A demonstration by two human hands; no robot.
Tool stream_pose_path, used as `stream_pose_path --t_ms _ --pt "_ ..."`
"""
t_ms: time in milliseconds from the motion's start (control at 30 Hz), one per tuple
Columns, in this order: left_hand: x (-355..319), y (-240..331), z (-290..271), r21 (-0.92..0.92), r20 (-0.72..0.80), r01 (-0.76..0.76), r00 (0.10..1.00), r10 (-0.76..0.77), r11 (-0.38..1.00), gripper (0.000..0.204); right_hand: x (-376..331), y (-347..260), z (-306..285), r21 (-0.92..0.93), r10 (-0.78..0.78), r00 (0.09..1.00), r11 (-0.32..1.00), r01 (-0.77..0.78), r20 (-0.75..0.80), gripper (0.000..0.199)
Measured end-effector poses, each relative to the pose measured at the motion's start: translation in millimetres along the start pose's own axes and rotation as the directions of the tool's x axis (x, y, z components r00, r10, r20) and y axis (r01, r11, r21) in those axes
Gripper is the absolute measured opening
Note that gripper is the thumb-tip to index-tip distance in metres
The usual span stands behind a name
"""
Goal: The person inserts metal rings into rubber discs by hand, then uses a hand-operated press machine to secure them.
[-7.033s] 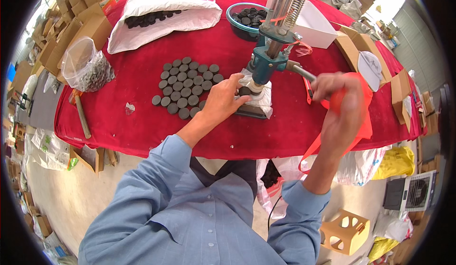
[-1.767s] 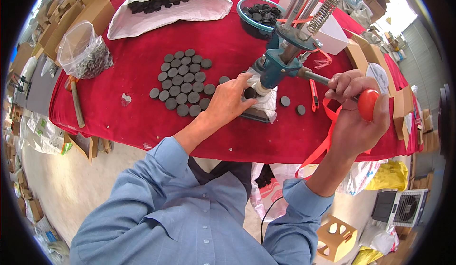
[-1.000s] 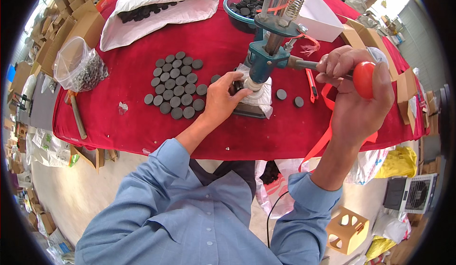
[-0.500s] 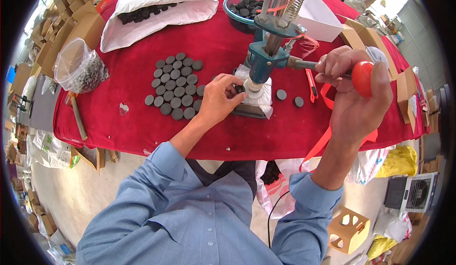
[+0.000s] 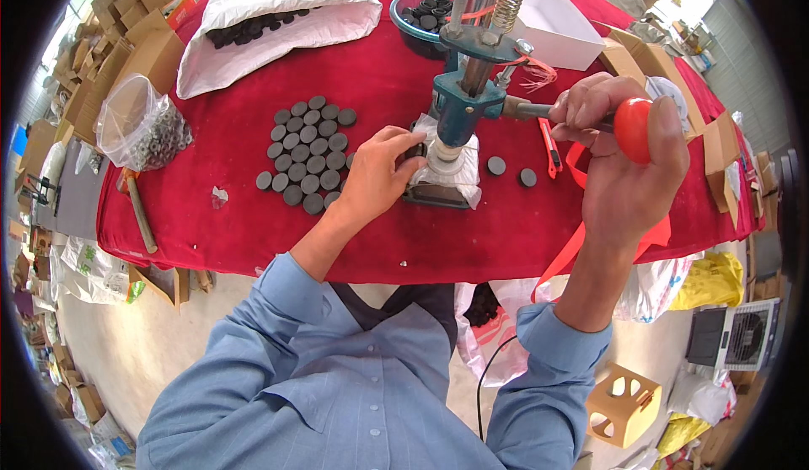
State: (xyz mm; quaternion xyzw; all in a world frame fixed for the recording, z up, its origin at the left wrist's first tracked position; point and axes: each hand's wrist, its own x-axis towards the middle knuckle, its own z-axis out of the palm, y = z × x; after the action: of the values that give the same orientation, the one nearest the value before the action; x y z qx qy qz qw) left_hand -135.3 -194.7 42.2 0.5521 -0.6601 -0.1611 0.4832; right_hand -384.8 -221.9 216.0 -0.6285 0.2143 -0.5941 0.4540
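A teal hand lever press (image 5: pixel 462 99) with a steel spring stands on the red-covered table. Its ram is lowered onto a white round fitting (image 5: pixel 446 161) above a base partly wrapped in white plastic. Just left of the fitting, my left hand (image 5: pixel 381 173) has thumb and fingers pinched on a small black round cap (image 5: pixel 420 150), mostly hidden by the fingers. My right hand (image 5: pixel 628 162) is closed around the press lever (image 5: pixel 535 111) at its red ball knob (image 5: pixel 634 130). Rows of black round caps (image 5: pixel 297 171) lie left of my left hand; two more caps (image 5: pixel 496 166) lie right of the press.
Behind are a white sack (image 5: pixel 278 57) spilling black parts, a teal-rimmed bowl (image 5: pixel 403 36) of black parts and a white box (image 5: pixel 560 32). A bag of metal parts (image 5: pixel 156 137) and a hammer (image 5: pixel 141 213) lie left. A red cutter knife (image 5: pixel 551 150) lies beside the press.
My left hand has drawn slightly left from the press fitting, and the cap in its fingers shows less. My right hand stays on the lever. The whole view has shifted a little.
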Motion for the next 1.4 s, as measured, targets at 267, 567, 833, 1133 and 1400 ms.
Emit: stream_pose_path --t_ms 267,567,833,1133,1400 --pt "4.5 11.1 14.3 0.028 0.092 0.065 0.994 -0.067 0.998 0.047 0.6 1.0 -0.4 -0.004 -0.023 0.999 1.0 0.023 0.039 0.058" --pt "15.1 13.0 38.7 0.016 0.057 0.069 0.996 -0.07 0.997 0.058 -1.1 1.2 3.0 -0.037 -0.012 1.0 0.999 0.012 -0.004 0.068" --pt "9.4 9.7 36.7 -0.012 0.053 0.032 0.998 -0.031 0.999 0.062 -4.2 1.4 5.5 -0.043 -0.001 0.998 0.999 -0.002 -0.061 0.069" --pt "7.8 10.6 25.9 -0.071 0.048 0.041 0.998 -0.037 0.997 0.05 -28.4 4.9 1.1 -0.065 -0.087 0.996 0.994 0.087 0.001 0.063" --pt "-2.8 -39.4 -11.1 0.584 0.155 -0.033 0.985 -0.071 0.811 0.041 -137.9 71.2 12.7 -0.207 -0.302 0.952 0.936 0.286 -0.05 0.07"
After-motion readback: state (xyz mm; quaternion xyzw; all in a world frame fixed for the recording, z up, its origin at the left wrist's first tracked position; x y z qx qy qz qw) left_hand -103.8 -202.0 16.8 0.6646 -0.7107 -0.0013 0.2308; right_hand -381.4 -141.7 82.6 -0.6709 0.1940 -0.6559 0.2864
